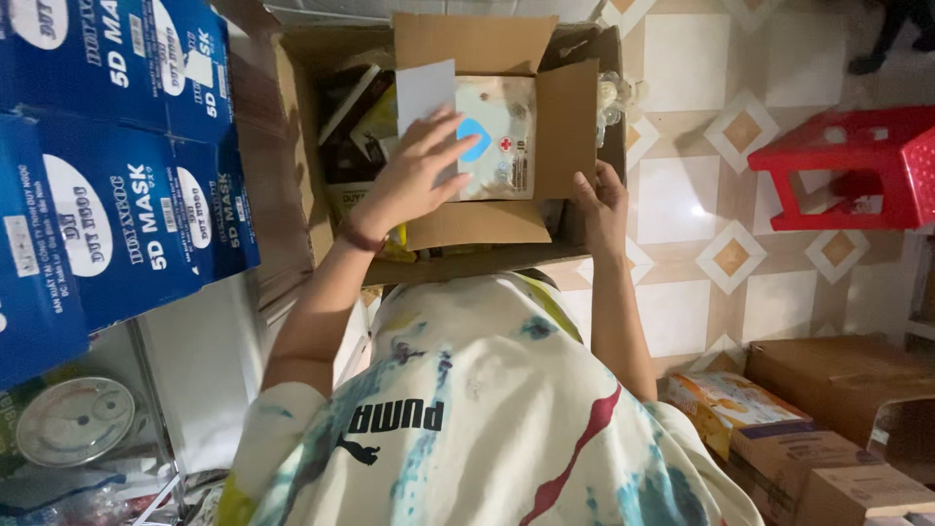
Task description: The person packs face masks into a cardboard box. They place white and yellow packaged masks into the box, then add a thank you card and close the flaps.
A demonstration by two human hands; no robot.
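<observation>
Cardboard carton [477, 44], small, flaps open, held over a bigger open brown box [292, 107] at the far middle of the scene. Inside the small carton: flat sealed packet [502, 146], pale with a blue heart shape and a small red cross, lying face up. White card [425, 90] stands at the packet's left edge.

Left hand [414, 175]: fingers spread apart, palm down, fingertips resting on the packet and the lower part of the white card. Not clamped on anything. Dark band on that wrist.

Right hand [604, 209]: closed on the carton's right flap/wall, thumb on the edge, fingers behind and hidden.

Big box also holds dark packs and yellow items to the left of the carton; details too dim to tell.

Left side: stacked blue boxes [117, 156], with a round metal lid [76, 421] on a shelf below. Right, far: red plastic stool [847, 166] on patterned tile floor [682, 224]. Near right: more brown cartons [838, 390] and an orange-printed box [726, 404].
</observation>
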